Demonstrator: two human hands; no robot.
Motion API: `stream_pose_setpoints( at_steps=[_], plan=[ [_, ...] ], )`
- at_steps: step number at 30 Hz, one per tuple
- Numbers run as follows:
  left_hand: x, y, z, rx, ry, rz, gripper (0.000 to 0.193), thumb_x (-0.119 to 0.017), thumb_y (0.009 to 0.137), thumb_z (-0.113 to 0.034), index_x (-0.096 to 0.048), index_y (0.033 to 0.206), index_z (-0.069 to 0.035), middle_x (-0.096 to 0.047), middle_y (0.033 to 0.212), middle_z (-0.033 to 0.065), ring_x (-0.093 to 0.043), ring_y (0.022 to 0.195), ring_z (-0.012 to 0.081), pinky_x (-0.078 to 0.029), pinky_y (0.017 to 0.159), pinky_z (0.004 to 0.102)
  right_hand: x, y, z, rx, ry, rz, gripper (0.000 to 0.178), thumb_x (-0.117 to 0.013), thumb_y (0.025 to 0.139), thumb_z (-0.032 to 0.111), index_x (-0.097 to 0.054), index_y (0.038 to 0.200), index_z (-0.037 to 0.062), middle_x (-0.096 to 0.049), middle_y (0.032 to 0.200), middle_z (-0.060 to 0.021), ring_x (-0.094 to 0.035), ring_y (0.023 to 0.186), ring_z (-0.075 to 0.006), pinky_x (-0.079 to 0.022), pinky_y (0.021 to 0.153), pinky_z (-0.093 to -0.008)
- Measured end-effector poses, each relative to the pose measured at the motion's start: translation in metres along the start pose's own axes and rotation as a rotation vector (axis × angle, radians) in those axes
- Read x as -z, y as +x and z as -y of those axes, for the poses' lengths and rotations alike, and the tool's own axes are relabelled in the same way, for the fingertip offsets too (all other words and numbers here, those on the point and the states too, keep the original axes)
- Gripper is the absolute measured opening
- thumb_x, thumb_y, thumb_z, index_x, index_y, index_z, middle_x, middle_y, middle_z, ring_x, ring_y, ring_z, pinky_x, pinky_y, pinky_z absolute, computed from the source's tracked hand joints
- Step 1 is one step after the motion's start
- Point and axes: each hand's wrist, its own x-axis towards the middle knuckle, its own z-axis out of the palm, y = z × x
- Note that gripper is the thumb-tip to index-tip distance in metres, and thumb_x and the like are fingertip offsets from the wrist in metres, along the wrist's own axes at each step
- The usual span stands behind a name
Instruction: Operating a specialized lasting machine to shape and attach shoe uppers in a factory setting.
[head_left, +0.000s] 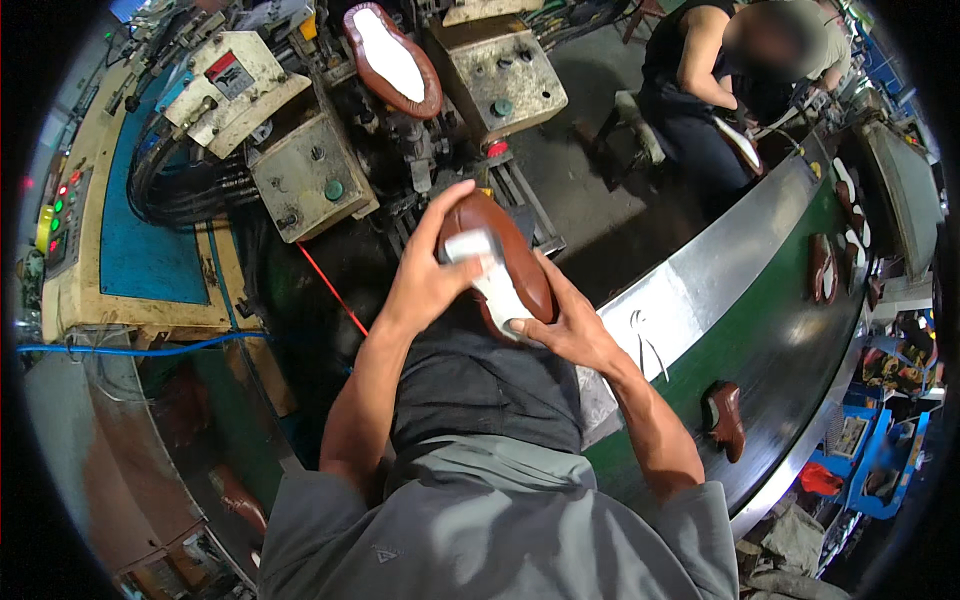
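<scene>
Both my hands hold a brown leather shoe upper (520, 262) on its white last, sole side up, over my lap. My left hand (425, 280) grips its toe end from the left, thumb up along the side. My right hand (565, 325) clasps the heel end from the right, fingers touching the white bottom. Straight ahead, another brown shoe (392, 58) with a white insole sits upside down on the lasting machine (310, 170).
A green conveyor belt (790, 330) with a steel rim curves along my right, carrying a brown shoe (727, 420) and several more further off (822, 268). Another person (720, 90) works at the far end. A control panel with lights (60, 215) stands at the left.
</scene>
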Motion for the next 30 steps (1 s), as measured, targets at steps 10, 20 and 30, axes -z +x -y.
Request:
stream_pose_setpoints(
  at_steps=[10, 20, 30],
  plan=[
    [0.0, 0.046, 0.14, 0.378, 0.026, -0.184, 0.045, -0.074, 0.103, -0.018, -0.068, 0.145, -0.003, -0.076, 0.132, 0.0109, -0.07, 0.119, 0.0227, -0.053, 0.105, 0.0368, -0.033, -0.031, -0.016, 0.212, -0.832, -0.04, 0.092, -0.089, 0.079, 0.022, -0.055, 0.162, 0.0384, -0.022, 0.176, -0.0301, -0.052, 0.13, -0.0538, -0.057, 0.106, -0.0562],
    [0.006, 0.053, 0.175, 0.146, 0.481, -0.352, 0.03, -0.061, 0.11, -0.017, -0.077, 0.128, 0.003, -0.081, 0.105, 0.0195, -0.075, 0.097, 0.0213, -0.057, 0.091, 0.0368, -0.023, -0.012, -0.016, 0.305, -0.904, 0.013, 0.085, -0.087, 0.081, 0.023, -0.059, 0.159, 0.0411, -0.02, 0.179, -0.0284, -0.053, 0.126, -0.0551, -0.061, 0.099, -0.056],
    [0.171, 0.215, 0.054, 0.033, -0.044, -0.756, 0.061, -0.073, 0.107, -0.042, -0.058, 0.153, -0.005, -0.062, 0.154, 0.0145, -0.062, 0.138, 0.0252, -0.052, 0.115, 0.0451, 0.037, 0.016, 0.044, 0.223, -0.78, -0.25, 0.077, -0.086, 0.087, 0.023, -0.062, 0.159, 0.0327, -0.026, 0.178, -0.0271, -0.056, 0.129, -0.0514, -0.055, 0.106, -0.0601]
  ],
)
